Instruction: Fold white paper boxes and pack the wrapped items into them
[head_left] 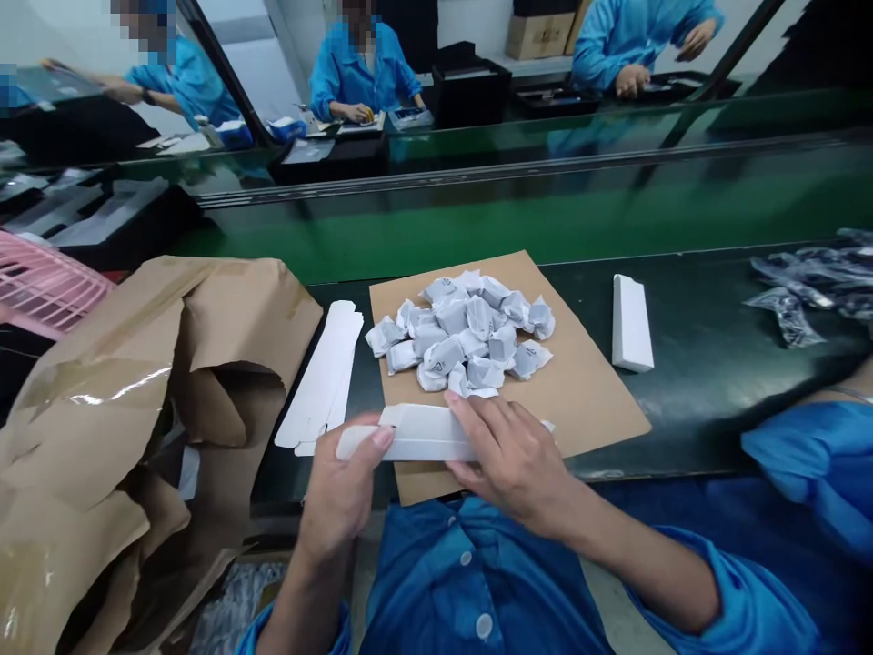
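Both hands hold a long flat white carton (419, 435) over the near edge of a brown cardboard sheet (593, 382). My left hand (341, 491) grips its left end, thumb on top. My right hand (508, 455) covers its right part with fingers curled over it. Just beyond lies a heap of several small white paper-wrapped packets (464, 332) on the cardboard. A stack of flat unfolded white cartons (324, 373) lies left of the sheet. One assembled white box (631, 323) rests on the dark table to the right.
A torn brown paper bag (136, 400) fills the left side, a pink basket (47, 287) behind it. Clear plastic bags of dark parts (811, 282) lie at far right. A green conveyor belt (546, 209) runs across; people in blue coats work beyond it.
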{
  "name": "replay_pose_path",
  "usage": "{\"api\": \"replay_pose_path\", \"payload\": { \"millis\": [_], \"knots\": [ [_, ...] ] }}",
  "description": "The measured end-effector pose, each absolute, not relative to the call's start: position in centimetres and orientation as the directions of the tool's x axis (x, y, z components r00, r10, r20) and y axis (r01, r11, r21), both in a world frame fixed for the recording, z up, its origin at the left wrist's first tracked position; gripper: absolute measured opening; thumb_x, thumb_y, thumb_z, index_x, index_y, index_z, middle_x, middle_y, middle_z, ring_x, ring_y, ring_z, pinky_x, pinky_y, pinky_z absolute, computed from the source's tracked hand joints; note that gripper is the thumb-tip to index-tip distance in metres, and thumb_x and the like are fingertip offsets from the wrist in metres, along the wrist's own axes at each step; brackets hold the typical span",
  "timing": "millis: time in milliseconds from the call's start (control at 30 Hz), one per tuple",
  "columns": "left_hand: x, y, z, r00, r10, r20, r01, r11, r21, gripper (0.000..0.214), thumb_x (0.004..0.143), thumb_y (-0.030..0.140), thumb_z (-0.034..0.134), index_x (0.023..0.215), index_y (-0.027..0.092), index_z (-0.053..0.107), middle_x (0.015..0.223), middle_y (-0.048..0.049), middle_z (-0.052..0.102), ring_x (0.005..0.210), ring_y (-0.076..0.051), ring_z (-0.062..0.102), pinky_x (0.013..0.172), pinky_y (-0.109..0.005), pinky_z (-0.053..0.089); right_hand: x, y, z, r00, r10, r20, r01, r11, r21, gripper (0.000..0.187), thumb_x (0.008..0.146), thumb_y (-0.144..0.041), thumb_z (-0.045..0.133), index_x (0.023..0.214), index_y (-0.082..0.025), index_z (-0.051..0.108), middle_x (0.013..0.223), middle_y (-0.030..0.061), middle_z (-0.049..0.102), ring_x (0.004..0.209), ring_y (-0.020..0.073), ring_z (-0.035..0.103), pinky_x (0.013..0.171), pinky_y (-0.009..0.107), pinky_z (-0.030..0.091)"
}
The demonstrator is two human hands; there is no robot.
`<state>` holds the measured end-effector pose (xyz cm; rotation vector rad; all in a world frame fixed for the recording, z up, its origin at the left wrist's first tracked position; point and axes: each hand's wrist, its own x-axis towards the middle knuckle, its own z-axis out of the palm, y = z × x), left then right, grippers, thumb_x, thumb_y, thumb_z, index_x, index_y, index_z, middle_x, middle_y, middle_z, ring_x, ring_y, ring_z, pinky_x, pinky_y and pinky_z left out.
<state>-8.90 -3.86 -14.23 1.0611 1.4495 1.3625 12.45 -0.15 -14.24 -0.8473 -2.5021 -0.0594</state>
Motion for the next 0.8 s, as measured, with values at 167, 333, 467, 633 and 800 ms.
{"api": "replay_pose_path", "payload": {
  "millis": [167, 333, 467, 633, 800],
  "knots": [
    [-11.3, -4.0, -12.2, 0.190, 0.967, -0.168, 0.431, 0.071, 0.900, 0.024, 0.084, 0.036, 0.063, 0.090, 0.017, 0.077, 0.066, -0.0027, 0.070, 0.058, -0.014, 0.062, 0.053, -0.020, 0.049, 14.8, 1.1, -13.2, -0.847, 0.442, 0.296, 0.410, 0.897, -0.165, 0.057, 0.087, -0.022, 0.054, 0.140, -0.007, 0.041, 0.124, 0.0186, 0.060, 0.106, 0.0304, 0.058, 0.085, 0.044, 0.050],
    [-10.9, -4.1, -12.3, 0.221, 0.974, -0.044, 0.564, -0.091, 0.821, 0.032, 0.085, 0.032, 0.062, 0.115, 0.024, 0.072, 0.076, -0.0023, 0.075, 0.061, -0.013, 0.066, 0.057, -0.019, 0.052, 16.0, 1.2, -12.9, -0.883, 0.400, 0.246, 0.356, 0.912, -0.202, 0.058, 0.090, -0.026, 0.051, 0.142, -0.004, 0.039, 0.135, 0.0209, 0.054, 0.117, 0.0306, 0.054, 0.092, 0.045, 0.049],
    [-10.0, -4.2, -13.4, 0.194, 0.978, 0.081, 0.592, -0.182, 0.785, 0.024, 0.084, 0.027, 0.065, 0.105, 0.027, 0.075, 0.093, -0.0032, 0.078, 0.075, -0.015, 0.073, 0.069, -0.021, 0.057, 16.5, 0.4, -13.7, -0.882, 0.367, 0.294, 0.342, 0.930, -0.136, 0.054, 0.093, -0.025, 0.047, 0.140, 0.000, 0.040, 0.135, 0.0238, 0.054, 0.119, 0.0323, 0.055, 0.092, 0.047, 0.050],
    [-9.1, -4.2, -13.0, 0.169, 0.969, 0.181, 0.614, -0.247, 0.750, 0.019, 0.081, 0.022, 0.065, 0.095, 0.027, 0.078, 0.088, -0.0029, 0.078, 0.075, -0.016, 0.073, 0.065, -0.021, 0.057, 16.4, -0.8, -13.7, -0.855, 0.344, 0.387, 0.392, 0.919, 0.048, 0.041, 0.094, -0.012, 0.046, 0.133, 0.000, 0.048, 0.124, 0.0257, 0.061, 0.119, 0.0339, 0.058, 0.090, 0.047, 0.054],
    [-9.7, -4.1, -11.9, 0.177, 0.970, 0.170, 0.605, -0.243, 0.758, 0.017, 0.079, 0.019, 0.063, 0.074, 0.025, 0.077, 0.071, -0.0017, 0.073, 0.058, -0.013, 0.067, 0.048, -0.019, 0.050, 16.5, -1.2, -13.7, -0.808, 0.304, 0.504, 0.413, 0.903, 0.119, 0.034, 0.094, -0.011, 0.044, 0.124, -0.001, 0.057, 0.111, 0.0240, 0.069, 0.113, 0.0327, 0.064, 0.088, 0.046, 0.057]
  ]
}}
